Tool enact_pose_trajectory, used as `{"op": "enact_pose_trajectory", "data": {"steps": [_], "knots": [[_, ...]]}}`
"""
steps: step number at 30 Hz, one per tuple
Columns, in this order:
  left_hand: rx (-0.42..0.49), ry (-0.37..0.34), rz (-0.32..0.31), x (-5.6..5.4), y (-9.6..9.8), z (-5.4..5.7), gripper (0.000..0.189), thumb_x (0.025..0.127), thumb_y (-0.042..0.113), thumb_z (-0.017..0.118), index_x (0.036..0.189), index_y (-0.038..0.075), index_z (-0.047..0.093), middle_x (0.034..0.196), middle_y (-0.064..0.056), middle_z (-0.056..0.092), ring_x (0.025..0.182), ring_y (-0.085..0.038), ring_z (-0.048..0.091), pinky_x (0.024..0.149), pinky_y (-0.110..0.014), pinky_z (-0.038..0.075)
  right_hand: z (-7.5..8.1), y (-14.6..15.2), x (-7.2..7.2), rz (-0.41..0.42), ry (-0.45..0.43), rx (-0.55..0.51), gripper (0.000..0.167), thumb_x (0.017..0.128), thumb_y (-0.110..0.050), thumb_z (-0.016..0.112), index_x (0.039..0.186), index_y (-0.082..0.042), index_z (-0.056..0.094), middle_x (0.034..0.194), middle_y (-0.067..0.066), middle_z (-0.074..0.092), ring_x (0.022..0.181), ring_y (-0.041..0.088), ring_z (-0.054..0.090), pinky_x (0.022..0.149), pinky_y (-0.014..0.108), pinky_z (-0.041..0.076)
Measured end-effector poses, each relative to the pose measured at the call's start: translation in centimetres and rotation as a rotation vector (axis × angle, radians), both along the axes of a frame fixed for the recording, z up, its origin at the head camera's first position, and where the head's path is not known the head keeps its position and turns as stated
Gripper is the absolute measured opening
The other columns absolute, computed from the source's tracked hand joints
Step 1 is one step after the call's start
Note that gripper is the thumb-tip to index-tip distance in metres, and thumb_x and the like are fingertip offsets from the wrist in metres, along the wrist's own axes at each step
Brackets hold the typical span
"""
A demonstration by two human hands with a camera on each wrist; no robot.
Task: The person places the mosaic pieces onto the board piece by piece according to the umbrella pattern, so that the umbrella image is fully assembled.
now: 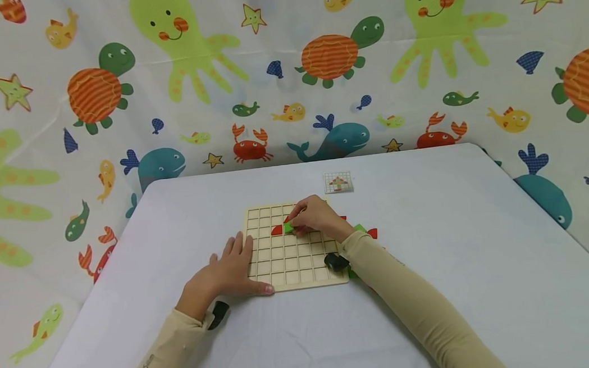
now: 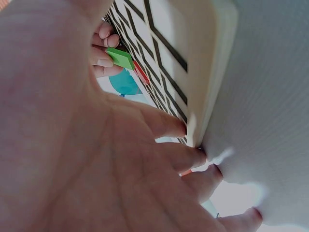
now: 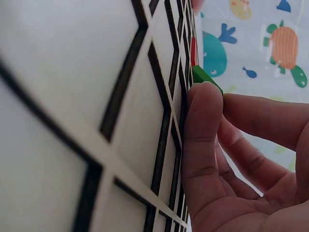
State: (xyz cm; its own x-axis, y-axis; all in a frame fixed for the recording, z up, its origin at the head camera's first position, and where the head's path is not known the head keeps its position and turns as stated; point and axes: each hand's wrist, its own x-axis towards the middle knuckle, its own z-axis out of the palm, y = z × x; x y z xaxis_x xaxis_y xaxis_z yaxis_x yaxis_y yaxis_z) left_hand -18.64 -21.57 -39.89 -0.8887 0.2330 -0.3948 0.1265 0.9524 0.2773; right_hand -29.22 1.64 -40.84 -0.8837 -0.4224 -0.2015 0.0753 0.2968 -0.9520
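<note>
Basically, head view: R hand (image 1: 314,214) pinches green pc (image 1: 289,227) btwn thumb & fingers, low over grid bd (image 1: 285,278), in its back half, just beside red pc (image 1: 277,230) lying to the L. A bit more red shows behind the green, partly hidden by fingers. L hand (image 1: 229,269) is spread wide, fingers along bd's L edge, thumb at nr L corner, gripping nothing. Bd lies flat on white worktop (image 1: 453,213); sm. pattern card (image 1: 338,182) sits just past its back edge. Off bd's R side, loose pcs (image 1: 373,233), red & green, partly covered by R sleeve (image 1: 407,289). Sea-animal cloth (image 1: 302,144) hangs at back.

L wrist view: L palm fills much of frame, fingers extended, fingertips at bd's edge & on worktop. Beyond, R hand has green pc tilted, w/ red pc on bd next to it.

R wrist view: thumb & index hold green pc, slanted, right by bd's surface; can't tell if fully seated. Red pc just beyond it, cloth behind
</note>
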Motion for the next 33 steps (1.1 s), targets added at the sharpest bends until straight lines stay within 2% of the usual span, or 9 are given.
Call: {"op": "enact_pose_trajectory", "data": {"steps": [8,19,33], "knots": [[0.005,-0.004,0.009,0.0,0.4,0.2,0.136,0.079,0.066,0.087,0.167,-0.009,0.013,0.173,-0.035,0.004,0.159,-0.055,0.006,0.116,-0.081,0.015,-0.3,0.3,-0.3,0.014,0.034,0.029,0.008,0.099,-0.001,0.075,0.103,0.006,0.076,0.096,0.015,0.075,0.065,0.016,0.072,0.069,0.028,0.062],[-0.008,-0.013,0.019,-0.2,1.1,0.5,0.137,0.080,0.066,0.087,0.167,-0.009,0.013,0.173,-0.035,0.004,0.159,-0.055,0.006,0.116,-0.081,0.016,-0.2,0.8,-0.5,0.011,0.036,-0.003,0.008,0.100,0.002,0.073,0.105,0.007,0.075,0.094,0.017,0.075,0.062,0.015,0.071,0.067,0.028,0.062],[-0.013,-0.019,0.026,-0.6,1.4,0.5,0.138,0.079,0.068,0.086,0.167,-0.008,0.012,0.173,-0.035,0.004,0.159,-0.055,0.005,0.116,-0.081,0.016,-0.4,1.1,-1.1,0.045,0.093,0.093,0.010,0.101,-0.005,0.074,0.108,0.002,0.076,0.089,0.012,0.074,0.064,0.016,0.070,0.068,0.026,0.061]]}}
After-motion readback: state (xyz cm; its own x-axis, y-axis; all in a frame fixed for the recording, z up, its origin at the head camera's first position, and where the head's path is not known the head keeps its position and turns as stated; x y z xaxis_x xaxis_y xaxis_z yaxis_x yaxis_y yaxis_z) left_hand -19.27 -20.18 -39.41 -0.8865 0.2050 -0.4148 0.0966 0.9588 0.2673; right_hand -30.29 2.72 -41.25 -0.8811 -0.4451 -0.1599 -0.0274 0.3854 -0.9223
